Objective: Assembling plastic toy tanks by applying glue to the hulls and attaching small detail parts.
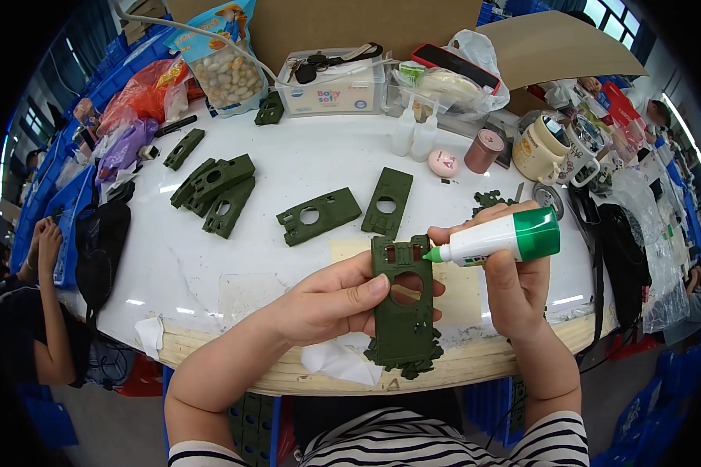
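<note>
Near the table edge [280, 375], left hand [325, 303] grips green hull [403, 331], right hand [520, 296] white bottle [487, 238].

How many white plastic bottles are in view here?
3. One white plastic bottle with a green end is in the right hand; one smaller white bottle and its twin stand side by side near the round pink case. Others may be hidden.

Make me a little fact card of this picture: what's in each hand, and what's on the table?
Left hand: holds a green part with a round hole
Right hand: holds a white bottle, its green tip at the green part's upper right
Table: white, with more green parts
Far side: bag, clear box
Right side: two mugs
</note>
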Action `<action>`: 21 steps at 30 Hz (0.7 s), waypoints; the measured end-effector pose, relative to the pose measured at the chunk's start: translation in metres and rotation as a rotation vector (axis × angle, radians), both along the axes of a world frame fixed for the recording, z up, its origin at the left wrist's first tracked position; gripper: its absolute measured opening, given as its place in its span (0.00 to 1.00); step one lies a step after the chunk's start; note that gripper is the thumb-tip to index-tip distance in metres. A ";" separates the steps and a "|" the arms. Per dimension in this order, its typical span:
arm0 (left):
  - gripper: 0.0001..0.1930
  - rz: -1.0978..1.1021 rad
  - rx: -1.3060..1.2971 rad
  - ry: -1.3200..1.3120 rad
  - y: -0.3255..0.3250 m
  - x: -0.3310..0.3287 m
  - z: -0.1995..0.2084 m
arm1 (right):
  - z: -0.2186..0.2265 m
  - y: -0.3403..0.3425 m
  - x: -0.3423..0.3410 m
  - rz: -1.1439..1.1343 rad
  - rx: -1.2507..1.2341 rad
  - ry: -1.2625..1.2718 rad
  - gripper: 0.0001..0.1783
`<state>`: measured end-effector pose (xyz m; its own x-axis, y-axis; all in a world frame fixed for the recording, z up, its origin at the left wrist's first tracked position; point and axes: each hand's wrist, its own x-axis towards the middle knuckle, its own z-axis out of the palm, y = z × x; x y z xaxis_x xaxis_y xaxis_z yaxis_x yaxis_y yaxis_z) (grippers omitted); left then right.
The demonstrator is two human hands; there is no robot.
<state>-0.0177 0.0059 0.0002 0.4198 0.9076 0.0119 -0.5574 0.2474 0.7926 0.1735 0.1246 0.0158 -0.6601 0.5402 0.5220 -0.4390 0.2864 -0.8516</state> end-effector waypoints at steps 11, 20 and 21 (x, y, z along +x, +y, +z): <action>0.28 -0.004 0.002 -0.003 0.000 0.000 0.002 | 0.001 -0.004 -0.001 -0.044 -0.034 -0.038 0.20; 0.32 0.248 0.148 0.035 0.003 -0.014 -0.001 | -0.003 0.007 0.003 0.005 -0.384 0.113 0.18; 0.33 0.337 0.228 0.056 0.008 -0.025 -0.003 | -0.004 0.010 0.004 -0.023 -0.390 0.110 0.18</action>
